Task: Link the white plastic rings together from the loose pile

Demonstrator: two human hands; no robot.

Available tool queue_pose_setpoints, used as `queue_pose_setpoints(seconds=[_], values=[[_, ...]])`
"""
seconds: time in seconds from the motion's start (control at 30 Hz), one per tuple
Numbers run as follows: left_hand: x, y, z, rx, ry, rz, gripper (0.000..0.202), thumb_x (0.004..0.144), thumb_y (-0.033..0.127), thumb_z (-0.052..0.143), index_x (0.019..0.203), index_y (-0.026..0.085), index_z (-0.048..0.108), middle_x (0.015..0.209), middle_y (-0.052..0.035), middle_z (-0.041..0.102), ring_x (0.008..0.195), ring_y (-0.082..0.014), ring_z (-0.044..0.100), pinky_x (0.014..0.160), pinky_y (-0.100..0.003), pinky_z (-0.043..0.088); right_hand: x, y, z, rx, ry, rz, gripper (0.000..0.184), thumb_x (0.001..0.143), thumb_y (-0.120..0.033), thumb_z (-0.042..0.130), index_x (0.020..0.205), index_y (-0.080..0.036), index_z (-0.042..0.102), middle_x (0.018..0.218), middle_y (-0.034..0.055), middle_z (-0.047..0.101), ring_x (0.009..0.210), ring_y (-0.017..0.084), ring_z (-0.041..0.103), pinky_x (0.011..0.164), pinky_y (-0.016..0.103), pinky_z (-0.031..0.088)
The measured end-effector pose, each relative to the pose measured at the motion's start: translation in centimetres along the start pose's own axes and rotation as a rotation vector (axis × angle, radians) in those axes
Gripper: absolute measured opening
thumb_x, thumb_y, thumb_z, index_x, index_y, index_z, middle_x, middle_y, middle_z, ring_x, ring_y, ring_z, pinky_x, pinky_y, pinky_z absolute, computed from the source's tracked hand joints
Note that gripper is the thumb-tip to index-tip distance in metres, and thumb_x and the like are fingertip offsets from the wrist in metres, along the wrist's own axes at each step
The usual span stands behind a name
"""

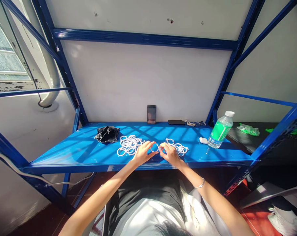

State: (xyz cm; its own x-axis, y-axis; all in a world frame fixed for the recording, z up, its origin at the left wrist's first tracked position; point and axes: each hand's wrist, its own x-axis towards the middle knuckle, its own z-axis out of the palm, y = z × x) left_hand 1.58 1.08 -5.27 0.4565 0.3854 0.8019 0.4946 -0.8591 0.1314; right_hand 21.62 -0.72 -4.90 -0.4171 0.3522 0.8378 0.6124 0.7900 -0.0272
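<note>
A white ring (154,147) is held up between my two hands, above the front part of the blue shelf. My left hand (144,152) pinches it at the left side, and my right hand (170,154) has its fingertips closed at the ring's right side. Beside my left hand lies a loose pile of white rings (130,145). A smaller group of white rings (181,149) rests just behind and right of my right hand, partly hidden by it.
On the blue shelf (72,147) sit a crumpled black bag (107,134), an upright phone-like object (151,114), a flat black phone (176,122), a coiled cable (195,123), a small white case (203,140) and a water bottle (220,130). Blue posts (224,78) frame both sides.
</note>
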Motion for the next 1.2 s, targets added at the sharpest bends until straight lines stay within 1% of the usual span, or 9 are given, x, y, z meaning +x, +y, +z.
queue_pose_setpoints(seconds=[0.37, 0.47, 0.7, 0.8, 0.93, 1.0, 1.07, 1.13, 1.2], values=[[-0.1, 0.0, 0.1, 0.009, -0.011, 0.002, 0.037, 0.093, 0.043, 0.052, 0.120, 0.018, 0.052, 0.088, -0.0056, 0.064, 0.072, -0.0143, 0.062, 0.058, -0.022, 0.051, 0.0, 0.0, 0.0, 0.015, -0.017, 0.012, 0.009, 0.090, -0.014, 0.046, 0.094, -0.020, 0.052, 0.077, 0.0023, 0.064, 0.066, 0.016, 0.064, 0.058, 0.025, 0.050], [-0.1, 0.0, 0.2, 0.011, -0.013, -0.008, 0.037, 0.092, 0.041, 0.052, 0.122, 0.019, 0.051, 0.092, -0.0066, 0.065, 0.080, -0.0166, 0.065, 0.061, -0.024, 0.054, 0.0, 0.0, 0.0, 0.025, -0.023, 0.027, 0.008, 0.090, -0.015, 0.047, 0.093, -0.020, 0.052, 0.078, 0.0028, 0.064, 0.067, 0.016, 0.064, 0.058, 0.026, 0.051], [-0.1, 0.2, 0.2, 0.017, -0.042, -0.010, 0.039, 0.094, 0.038, 0.050, 0.129, 0.023, 0.048, 0.115, -0.0099, 0.063, 0.100, -0.0203, 0.065, 0.075, -0.029, 0.057, 0.1, -0.1, -0.1, 0.039, -0.011, 0.040, 0.008, 0.090, -0.016, 0.048, 0.092, -0.020, 0.054, 0.079, 0.0026, 0.065, 0.067, 0.015, 0.064, 0.059, 0.026, 0.051], [0.0, 0.3, 0.1, 0.036, -0.057, 0.018, 0.037, 0.095, 0.037, 0.048, 0.129, 0.023, 0.049, 0.114, -0.0101, 0.064, 0.100, -0.0202, 0.065, 0.072, -0.028, 0.057, 0.0, -0.2, -0.2, 0.023, -0.008, 0.041, 0.008, 0.089, -0.016, 0.048, 0.091, -0.020, 0.054, 0.078, 0.0027, 0.065, 0.066, 0.016, 0.063, 0.057, 0.026, 0.050], [0.1, 0.5, 0.0, 0.051, -0.066, 0.021, 0.036, 0.096, 0.038, 0.047, 0.128, 0.022, 0.050, 0.112, -0.0109, 0.064, 0.094, -0.0197, 0.067, 0.068, -0.027, 0.057, 0.6, -0.7, -0.6, 0.017, 0.044, 0.072, 0.012, 0.086, -0.018, 0.052, 0.097, -0.021, 0.056, 0.087, 0.0050, 0.067, 0.074, 0.019, 0.065, 0.064, 0.030, 0.054], [0.1, 0.5, 0.0, 0.052, -0.067, 0.015, 0.037, 0.095, 0.040, 0.048, 0.128, 0.022, 0.050, 0.112, -0.0111, 0.064, 0.092, -0.0194, 0.067, 0.067, -0.027, 0.057, 1.5, -1.6, -1.6, 0.079, 0.115, 0.140, 0.018, 0.087, -0.020, 0.051, 0.104, -0.022, 0.056, 0.090, 0.0055, 0.067, 0.075, 0.019, 0.064, 0.065, 0.032, 0.055], [0.0, 0.5, 0.1, 0.058, -0.053, 0.015, 0.038, 0.095, 0.040, 0.048, 0.128, 0.022, 0.050, 0.111, -0.0110, 0.064, 0.093, -0.0198, 0.067, 0.067, -0.027, 0.057, 2.3, -3.2, -3.5, 0.193, 0.178, 0.197, 0.024, 0.090, -0.023, 0.048, 0.113, -0.024, 0.054, 0.091, 0.0058, 0.066, 0.077, 0.019, 0.064, 0.062, 0.032, 0.055], [-0.1, 0.5, 0.2, 0.068, -0.032, 0.026, 0.037, 0.095, 0.040, 0.049, 0.127, 0.022, 0.050, 0.111, -0.0107, 0.064, 0.094, -0.0202, 0.066, 0.068, -0.027, 0.057, 2.3, -4.9, -6.4, 0.253, 0.253, 0.221, 0.029, 0.094, -0.025, 0.042, 0.120, -0.026, 0.052, 0.088, 0.0057, 0.065, 0.075, 0.020, 0.064, 0.065, 0.036, 0.056], [-0.1, 0.5, 0.3, 0.075, -0.016, 0.040, 0.036, 0.095, 0.039, 0.050, 0.126, 0.022, 0.050, 0.111, -0.0106, 0.064, 0.095, -0.0203, 0.066, 0.068, -0.028, 0.057, 1.1, -6.2, -9.6, 0.231, 0.348, 0.192, 0.032, 0.097, -0.027, 0.037, 0.126, -0.027, 0.051, 0.086, 0.0078, 0.065, 0.075, 0.022, 0.064, 0.064, 0.040, 0.056]])
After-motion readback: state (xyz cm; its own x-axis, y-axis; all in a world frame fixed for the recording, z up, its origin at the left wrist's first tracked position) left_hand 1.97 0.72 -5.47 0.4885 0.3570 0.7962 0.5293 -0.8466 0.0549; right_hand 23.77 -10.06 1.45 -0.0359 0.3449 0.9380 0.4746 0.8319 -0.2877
